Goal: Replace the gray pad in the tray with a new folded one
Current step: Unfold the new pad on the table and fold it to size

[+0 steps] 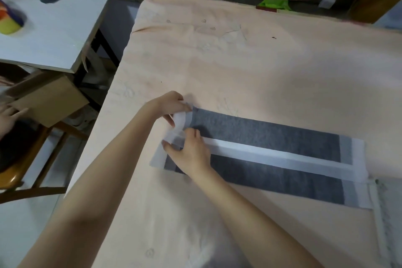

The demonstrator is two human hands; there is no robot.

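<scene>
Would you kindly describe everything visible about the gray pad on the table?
The gray pad lies flat on the peach cloth: a long, felt-like sheet in two dark bands parted by a white strip, with thin white edging. The left hand pinches its lifted white end; the right hand presses beside it.

No legible text, label or number anywhere — only faint, unreadable motifs (perhaps printed) on the peach cloth [239, 61].
</scene>
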